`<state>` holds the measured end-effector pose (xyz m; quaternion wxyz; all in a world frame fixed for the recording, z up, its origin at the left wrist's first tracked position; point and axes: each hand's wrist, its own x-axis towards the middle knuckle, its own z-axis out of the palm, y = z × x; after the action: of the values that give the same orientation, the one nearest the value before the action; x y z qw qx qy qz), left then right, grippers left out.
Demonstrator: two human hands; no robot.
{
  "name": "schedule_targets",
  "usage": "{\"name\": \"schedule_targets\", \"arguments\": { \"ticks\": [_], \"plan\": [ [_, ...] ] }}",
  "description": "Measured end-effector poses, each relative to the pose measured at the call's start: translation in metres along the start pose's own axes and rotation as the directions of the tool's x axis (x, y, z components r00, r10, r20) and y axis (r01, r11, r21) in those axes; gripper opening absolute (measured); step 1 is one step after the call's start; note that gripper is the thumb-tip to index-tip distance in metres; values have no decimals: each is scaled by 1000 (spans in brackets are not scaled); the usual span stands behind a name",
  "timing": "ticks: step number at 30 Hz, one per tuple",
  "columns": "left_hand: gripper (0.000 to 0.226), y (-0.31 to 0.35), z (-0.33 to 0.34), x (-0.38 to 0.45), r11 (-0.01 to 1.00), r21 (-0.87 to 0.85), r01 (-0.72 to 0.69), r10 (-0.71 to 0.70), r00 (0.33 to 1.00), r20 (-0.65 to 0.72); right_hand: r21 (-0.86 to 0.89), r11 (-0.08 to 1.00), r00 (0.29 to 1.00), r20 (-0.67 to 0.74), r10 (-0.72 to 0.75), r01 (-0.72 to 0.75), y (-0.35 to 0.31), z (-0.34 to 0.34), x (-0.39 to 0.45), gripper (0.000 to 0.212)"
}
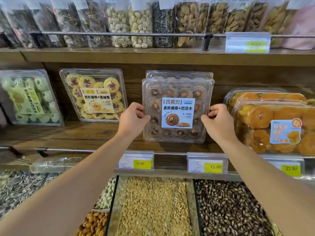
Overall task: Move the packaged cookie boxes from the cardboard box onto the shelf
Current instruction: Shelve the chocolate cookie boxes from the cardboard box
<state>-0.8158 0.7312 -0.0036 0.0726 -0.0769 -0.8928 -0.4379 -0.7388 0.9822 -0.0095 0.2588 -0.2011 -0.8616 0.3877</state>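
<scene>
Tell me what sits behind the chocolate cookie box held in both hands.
Behind the chocolate cookie box, held by the left hand and right hand, another clear box leans on the shelf's wooden back. Only its top edge shows; its contents are covered.

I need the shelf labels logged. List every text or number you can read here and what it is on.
"巧克力", "CHOCOLATE", "武咤曲奇+巴旦木": label of the chocolate cookie box that both hands hold.
"武咤曲奇+蔓越莓": label of the yellow cookie box.
"13.80": left price tag.
"15.80": middle price tag.
Right price tag, upper price tag, green cookie box and orange cookie box labels: too blurred to read.
</scene>
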Motion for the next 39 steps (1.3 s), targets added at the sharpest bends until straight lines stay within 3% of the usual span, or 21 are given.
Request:
{"name": "schedule_targets", "arguments": {
  "ticks": [5, 15, 22, 27, 33, 39],
  "plan": [
    [58, 12, -22, -26, 1000, -22, 21, -21, 1000, -5, 28, 999, 1000, -16, 17, -16, -15, -12, -26, 61],
    [38, 17, -80, -165, 994, -111, 10, 3, 994, 113, 1, 999, 985, 167, -39, 40, -61, -73, -178, 45],
    [29, -11, -98, -285, 991, -128, -28, 63, 957, 282, -149, 988, 991, 123, 50, -31, -68, -115, -330, 49],
    [33, -23, -89, -371, 995, -32, -96, 100, 895, 436, -330, 938, 975, 148, 164, -107, -40, -151, -443, 50],
    [39, -2, -59, -478, 979, -66, -195, 195, 777, 598, -467, 860, 941, 147, 304, -205, 6, -217, -554, 53],
    [45, 25, -13, -617, 939, -84, -333, 281, 605, 745, -514, 771, 877, 71, 475, -376, 71, -297, -702, 52]
  ]
}}
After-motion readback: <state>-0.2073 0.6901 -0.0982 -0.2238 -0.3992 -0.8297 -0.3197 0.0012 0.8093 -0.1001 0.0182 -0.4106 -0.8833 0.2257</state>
